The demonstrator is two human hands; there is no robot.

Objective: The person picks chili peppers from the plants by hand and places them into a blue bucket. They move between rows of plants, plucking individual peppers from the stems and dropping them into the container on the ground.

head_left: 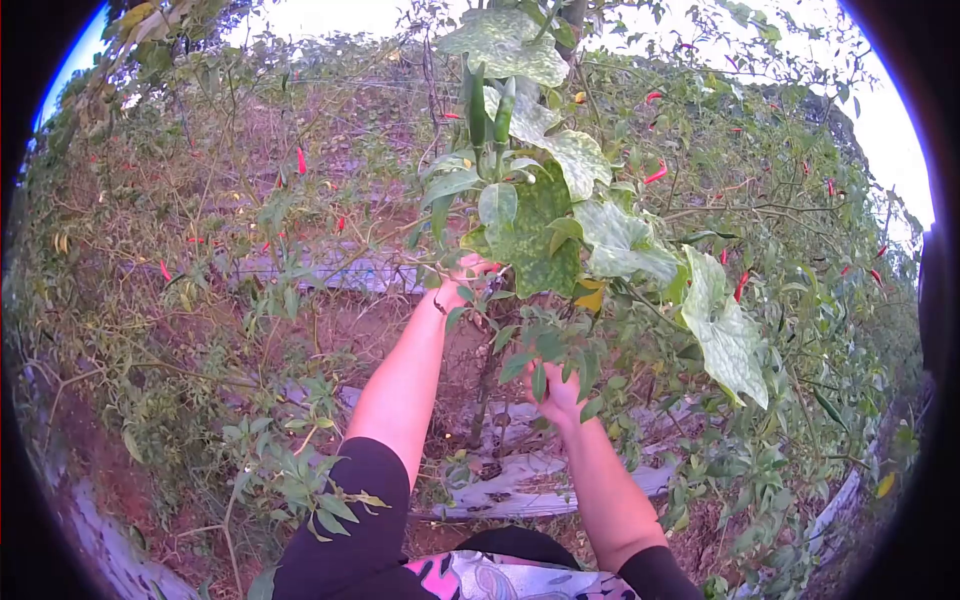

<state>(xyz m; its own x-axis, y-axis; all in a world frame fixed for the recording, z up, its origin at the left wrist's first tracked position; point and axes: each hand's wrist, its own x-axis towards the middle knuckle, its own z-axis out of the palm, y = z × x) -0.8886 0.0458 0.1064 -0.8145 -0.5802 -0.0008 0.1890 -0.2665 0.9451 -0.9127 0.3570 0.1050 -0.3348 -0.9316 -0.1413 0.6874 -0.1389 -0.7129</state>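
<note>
My left hand [463, 275] reaches forward into a chili plant, with a dark band at its wrist. Leaves cover most of its fingers, so their pose and any hold are hidden. Lower and to the right, my right hand [560, 393] is among the plant's green leaves [548, 346]; its fingers look curled in, and what they hold, if anything, is hidden. Above the hands, two green chilies [477, 108] point upward on the plant. Broad, pale-spotted leaves [535, 225] hang just right of my left hand.
Red chilies [655, 172] dot the bushes on both sides, one red chili [302, 160] at the left. A thin plant stem [485, 385] rises between my arms. Greyish plastic sheeting [540, 490] lies on the brown soil. A leafy branch [325, 500] overlaps my left sleeve.
</note>
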